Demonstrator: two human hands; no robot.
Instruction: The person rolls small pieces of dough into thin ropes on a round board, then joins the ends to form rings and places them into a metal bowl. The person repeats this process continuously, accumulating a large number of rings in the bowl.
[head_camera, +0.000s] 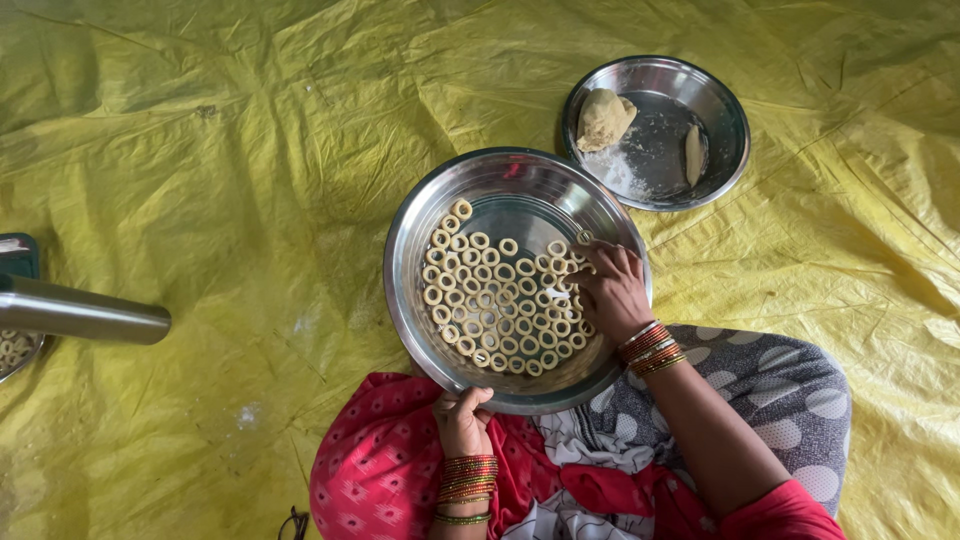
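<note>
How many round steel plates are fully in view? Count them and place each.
2. The large round steel plate of dough rings lies in the middle by the lap; the smaller round steel plate sits behind it to the right. Another may lie cut off at the left edge.

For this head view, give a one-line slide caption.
Left hand grips a steel plate of dough rings; right hand places one.

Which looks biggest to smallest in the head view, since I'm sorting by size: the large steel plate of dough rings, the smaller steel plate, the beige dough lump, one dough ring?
1. Large round steel plate of dough rings
2. Smaller round steel plate
3. Beige dough lump
4. Single pale dough ring
</note>
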